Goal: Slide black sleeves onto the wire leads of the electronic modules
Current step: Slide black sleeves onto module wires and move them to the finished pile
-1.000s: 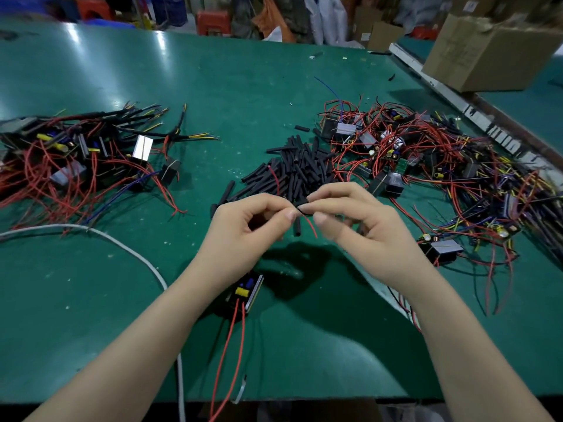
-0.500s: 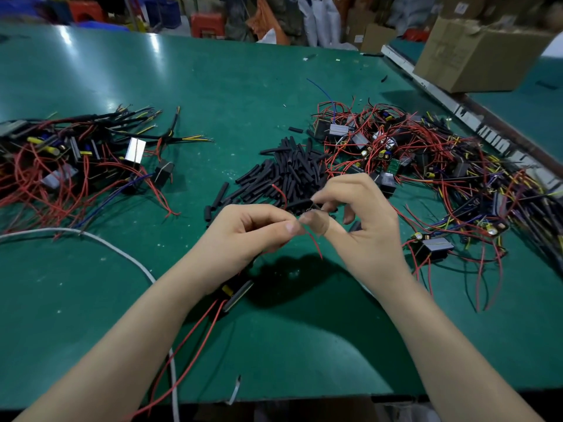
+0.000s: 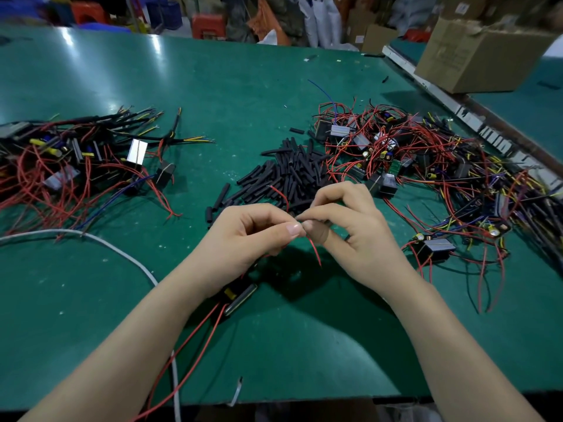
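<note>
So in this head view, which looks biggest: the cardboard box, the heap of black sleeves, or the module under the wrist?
1. Cardboard box, though it is far off and cut by the frame.
2. Heap of black sleeves.
3. Module, partly hidden under the left wrist, so unsure.

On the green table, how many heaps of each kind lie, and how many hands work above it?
Module heaps: 2, the left heap and the right heap
Black sleeve heap: 1
Hands: 2, left hand and right hand
Total: 5
</note>
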